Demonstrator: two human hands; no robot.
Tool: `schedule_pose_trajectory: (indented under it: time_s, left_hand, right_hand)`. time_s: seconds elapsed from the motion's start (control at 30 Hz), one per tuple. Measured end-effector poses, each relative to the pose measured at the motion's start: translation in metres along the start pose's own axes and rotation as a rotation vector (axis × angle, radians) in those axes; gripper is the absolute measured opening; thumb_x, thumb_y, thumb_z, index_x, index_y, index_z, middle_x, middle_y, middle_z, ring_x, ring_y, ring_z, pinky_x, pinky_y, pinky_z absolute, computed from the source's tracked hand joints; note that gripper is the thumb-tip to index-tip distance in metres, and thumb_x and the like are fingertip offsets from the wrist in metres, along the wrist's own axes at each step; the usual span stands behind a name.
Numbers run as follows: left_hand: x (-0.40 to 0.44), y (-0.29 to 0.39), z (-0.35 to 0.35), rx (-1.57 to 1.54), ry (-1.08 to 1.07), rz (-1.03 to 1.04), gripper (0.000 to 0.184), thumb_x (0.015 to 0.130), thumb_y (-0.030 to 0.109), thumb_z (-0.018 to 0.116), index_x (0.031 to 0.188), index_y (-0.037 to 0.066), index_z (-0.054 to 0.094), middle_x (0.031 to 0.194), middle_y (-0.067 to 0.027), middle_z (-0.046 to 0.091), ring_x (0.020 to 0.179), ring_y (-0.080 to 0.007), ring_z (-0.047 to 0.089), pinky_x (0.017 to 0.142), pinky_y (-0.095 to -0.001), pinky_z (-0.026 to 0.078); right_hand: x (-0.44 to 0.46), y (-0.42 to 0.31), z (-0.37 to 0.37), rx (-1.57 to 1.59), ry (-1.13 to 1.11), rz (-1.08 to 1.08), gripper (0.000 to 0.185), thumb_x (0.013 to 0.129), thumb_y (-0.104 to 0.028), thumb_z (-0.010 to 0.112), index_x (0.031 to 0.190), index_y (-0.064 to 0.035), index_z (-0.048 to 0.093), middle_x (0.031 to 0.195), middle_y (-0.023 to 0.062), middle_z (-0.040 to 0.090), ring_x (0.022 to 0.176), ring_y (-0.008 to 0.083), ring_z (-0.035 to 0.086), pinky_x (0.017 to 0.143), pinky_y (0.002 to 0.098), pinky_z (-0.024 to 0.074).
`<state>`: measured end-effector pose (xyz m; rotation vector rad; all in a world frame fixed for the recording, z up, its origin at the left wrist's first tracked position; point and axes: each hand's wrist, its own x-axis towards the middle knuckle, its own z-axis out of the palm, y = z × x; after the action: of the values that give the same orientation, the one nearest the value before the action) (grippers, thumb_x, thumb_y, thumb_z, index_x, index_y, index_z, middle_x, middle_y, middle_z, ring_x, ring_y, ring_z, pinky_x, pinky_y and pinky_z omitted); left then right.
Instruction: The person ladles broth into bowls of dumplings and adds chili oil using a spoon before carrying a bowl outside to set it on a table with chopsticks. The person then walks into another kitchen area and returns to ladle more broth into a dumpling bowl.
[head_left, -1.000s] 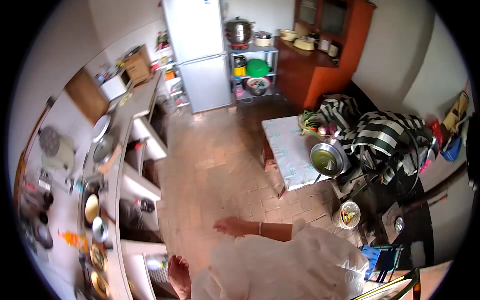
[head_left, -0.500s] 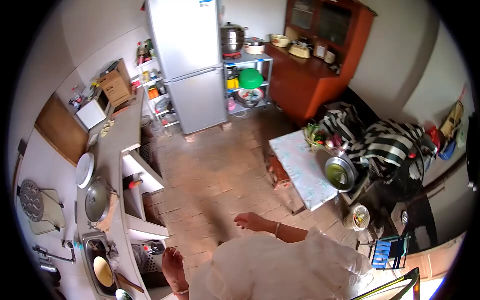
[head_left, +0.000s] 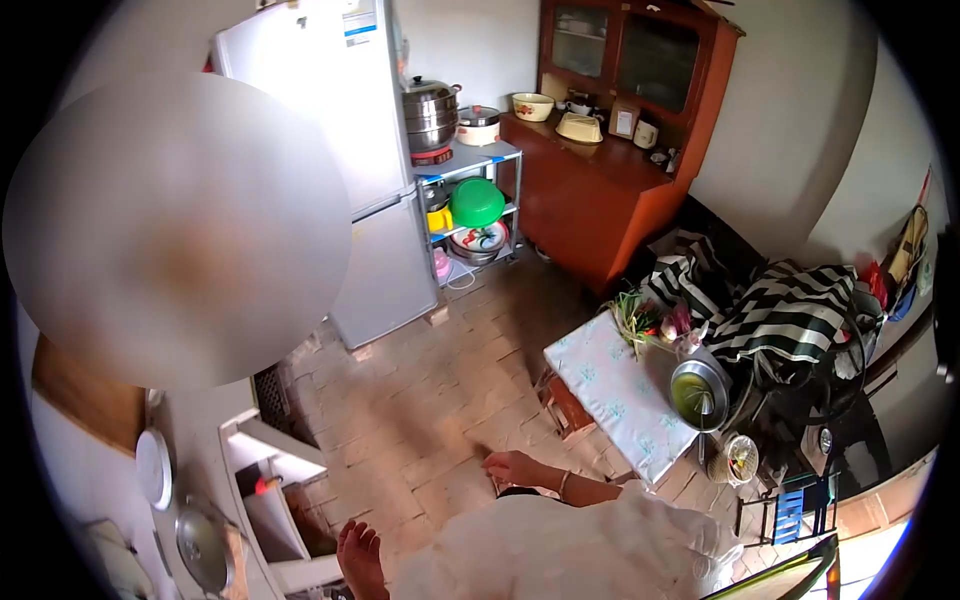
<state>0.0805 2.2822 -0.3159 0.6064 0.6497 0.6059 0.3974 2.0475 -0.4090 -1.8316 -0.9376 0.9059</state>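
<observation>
My left hand (head_left: 361, 555) hangs low in front of my body, fingers loosely curled and apart, with nothing in it. It is nearest to the white open shelves (head_left: 290, 520) under the counter on the left. My right hand (head_left: 514, 470) is held across my front above the brick floor (head_left: 410, 400), fingers relaxed and holding nothing; a bracelet circles the wrist. The closest furniture to it is a cloth-covered table (head_left: 610, 390). On that table stand a metal pot (head_left: 690, 395) with yellowish-green contents and a bunch of green vegetables (head_left: 632, 318).
A fridge (head_left: 385, 270), a metal rack (head_left: 468, 165) with pots and a red-brown cabinet (head_left: 590, 190) line the far side. A lidded wok (head_left: 203, 545) sits on the left counter. A basket (head_left: 735, 460) and a blue chair (head_left: 788, 515) stand right. A round blur covers the upper left.
The view has moved forward and turned right; the fridge and cabinet look larger, and the sink has left view. Both hands stay low and hold nothing. A round blurred patch has appeared.
</observation>
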Motion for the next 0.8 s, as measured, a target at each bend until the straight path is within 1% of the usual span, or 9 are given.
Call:
schedule_pose_trajectory:
  time_s: [0.07,0.13,0.2,0.27,0.37,0.47,0.6,0.67,0.8]
  left_hand:
    - [0.049,-0.011,0.02,-0.079,-0.037,-0.031,0.025,0.095,0.014,0.051,0.118,0.004,0.052,0.103,-0.0102,0.061,0.088,-0.0202,0.06,0.078,-0.0315,0.051]
    - [0.082,-0.031,0.059,-0.113,0.032,0.004,0.025,0.093,0.01,0.053,0.117,0.002,0.053,0.1,-0.0118,0.063,0.083,-0.0214,0.062,0.074,-0.0325,0.053]
    - [0.118,-0.036,0.113,-0.1,0.022,-0.052,0.025,0.092,0.006,0.055,0.117,0.001,0.053,0.101,-0.0134,0.063,0.085,-0.0227,0.063,0.077,-0.0331,0.053]
    - [0.146,-0.029,0.167,-0.024,0.0,-0.061,0.024,0.093,0.007,0.055,0.115,0.0,0.054,0.102,-0.0143,0.063,0.088,-0.0227,0.063,0.077,-0.0322,0.053]
    - [0.176,-0.017,0.218,0.147,-0.007,-0.017,0.025,0.094,0.01,0.054,0.117,-0.001,0.053,0.105,-0.0128,0.062,0.091,-0.0211,0.063,0.08,-0.0317,0.053]
    - [0.214,-0.012,0.23,0.186,0.024,-0.035,0.027,0.092,0.013,0.058,0.115,-0.001,0.055,0.103,-0.0123,0.063,0.089,-0.0202,0.064,0.078,-0.0297,0.053]
    - [0.272,-0.019,0.236,0.168,0.01,-0.016,0.027,0.093,0.014,0.058,0.115,-0.001,0.055,0.103,-0.0107,0.063,0.09,-0.0185,0.063,0.08,-0.0295,0.053]
    - [0.292,-0.011,0.255,0.184,-0.034,-0.003,0.027,0.093,0.015,0.058,0.115,0.0,0.055,0.103,-0.0098,0.063,0.09,-0.0166,0.063,0.082,-0.0293,0.052]
    - [0.338,0.0,0.263,0.123,-0.079,0.046,0.026,0.092,0.014,0.059,0.115,0.001,0.056,0.104,-0.009,0.063,0.09,-0.0161,0.062,0.084,-0.0296,0.052]
  right_hand:
    - [0.044,0.004,-0.042,-0.08,-0.023,-0.027,0.028,0.094,-0.019,0.053,0.113,-0.0006,0.06,0.093,0.0099,0.07,0.075,0.0167,0.066,0.069,0.0313,0.0524]
    - [0.076,-0.009,-0.085,0.049,0.013,0.019,0.028,0.094,-0.019,0.053,0.113,-0.0003,0.061,0.094,0.0088,0.069,0.075,0.0161,0.065,0.07,0.0294,0.0525]
    - [0.112,-0.011,-0.122,0.182,0.012,0.045,0.028,0.094,-0.019,0.054,0.114,-0.0015,0.061,0.097,0.0068,0.069,0.078,0.0144,0.065,0.07,0.0271,0.0519]
    - [0.149,-0.001,-0.155,0.199,-0.016,0.074,0.027,0.095,-0.018,0.054,0.115,-0.0005,0.06,0.097,0.0059,0.068,0.077,0.0118,0.063,0.067,0.0258,0.0517]
    - [0.193,0.016,-0.191,0.265,0.041,-0.001,0.023,0.093,-0.013,0.053,0.109,0.0015,0.063,0.088,0.0077,0.068,0.074,0.0129,0.064,0.065,0.0259,0.0524]
    - [0.234,0.034,-0.212,0.326,-0.008,0.048,0.02,0.095,-0.015,0.054,0.109,-0.0024,0.061,0.093,0.007,0.067,0.075,0.0104,0.06,0.064,0.0244,0.0515]
    - [0.261,0.017,-0.231,0.428,0.094,0.16,0.021,0.096,-0.014,0.05,0.109,-0.0011,0.06,0.094,0.0097,0.067,0.071,0.0143,0.062,0.062,0.0275,0.0521]
    - [0.283,0.057,-0.241,0.653,0.016,0.231,0.021,0.096,-0.013,0.049,0.112,-0.0023,0.059,0.098,0.0116,0.067,0.074,0.0162,0.063,0.063,0.0279,0.0522]
    - [0.343,0.083,-0.276,0.654,-0.042,0.277,0.023,0.096,-0.013,0.05,0.116,-0.0042,0.056,0.108,0.0144,0.064,0.076,0.0168,0.062,0.063,0.0298,0.0516]
